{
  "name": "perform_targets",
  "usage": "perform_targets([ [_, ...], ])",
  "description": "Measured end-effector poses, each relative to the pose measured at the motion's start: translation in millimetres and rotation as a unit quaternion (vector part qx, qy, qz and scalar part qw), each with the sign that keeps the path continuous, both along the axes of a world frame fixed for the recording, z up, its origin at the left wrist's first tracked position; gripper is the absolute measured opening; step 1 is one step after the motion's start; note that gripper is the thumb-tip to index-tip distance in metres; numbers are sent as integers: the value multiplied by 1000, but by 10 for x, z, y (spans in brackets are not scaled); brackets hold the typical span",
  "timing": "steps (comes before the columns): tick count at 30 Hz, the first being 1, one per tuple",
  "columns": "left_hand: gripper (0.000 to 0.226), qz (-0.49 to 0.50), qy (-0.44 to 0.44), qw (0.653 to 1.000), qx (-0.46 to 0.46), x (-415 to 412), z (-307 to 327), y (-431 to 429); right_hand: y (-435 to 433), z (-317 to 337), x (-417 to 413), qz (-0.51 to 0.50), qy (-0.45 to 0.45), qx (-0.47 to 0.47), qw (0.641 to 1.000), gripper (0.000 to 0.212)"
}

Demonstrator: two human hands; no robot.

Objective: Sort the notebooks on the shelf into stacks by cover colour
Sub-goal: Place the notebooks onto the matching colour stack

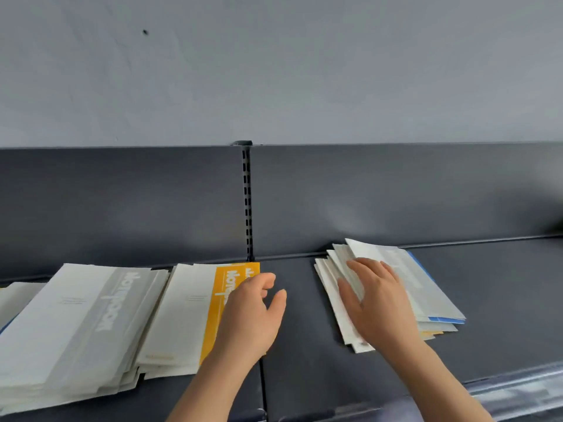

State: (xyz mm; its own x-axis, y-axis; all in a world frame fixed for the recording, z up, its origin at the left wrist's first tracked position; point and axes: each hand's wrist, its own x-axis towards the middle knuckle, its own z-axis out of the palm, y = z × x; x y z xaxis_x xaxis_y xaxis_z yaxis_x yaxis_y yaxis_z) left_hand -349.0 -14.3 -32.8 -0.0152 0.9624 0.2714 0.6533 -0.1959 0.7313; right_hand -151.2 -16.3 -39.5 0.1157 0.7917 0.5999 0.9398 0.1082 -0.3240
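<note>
On the dark shelf (pixel 304 330), the left hand (pixel 249 315) hovers at the right edge of the yellow notebook (pixel 219 296) topping the middle stack, fingers loosely curled and gripping nothing. A grey stack (pixel 76 324) lies further left. To the right, the right hand (pixel 377 303) rests flat on a mixed pile (pixel 426 293) — fingers spread.

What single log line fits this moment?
left hand: open, at yellow stack | right hand: flat on mixed pile | sorting: unfinished
</note>
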Motion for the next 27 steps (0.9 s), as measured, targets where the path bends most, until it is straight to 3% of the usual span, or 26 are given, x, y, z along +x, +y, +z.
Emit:
perform_targets([
  [6, 43, -66, -29, 993, -97, 799, -41, 157, 137, -140, 961, -37, -30, -152, 987, 42],
  [9, 43, -76, -33, 985, -150, 1179, -48, 237, 195, -230, 1310, -41, -49, -191, 979, 39],
  [12, 21, -53, -13, 986, -160, 1428, -93, 300, 198, -289, 1472, -13, -42, -179, 983, 36],
  [17, 33, 0, -30, 988, -151, 1541, -101, 341, 204, -435, 1438, 92, -16, -114, 989, 29],
  [20, 23, 9, -49, 986, -156, 1525, -116, 332, 230, -477, 1395, 137, -12, -101, 985, 29],
  [23, 10, 16, -57, 987, -152, 1537, -137, 298, 257, -487, 1449, 145, 15, -105, 984, 28],
  [27, 8, 21, -80, 986, -147, 1551, -136, 274, 259, -473, 1544, 85, 58, -95, 990, 23],
])
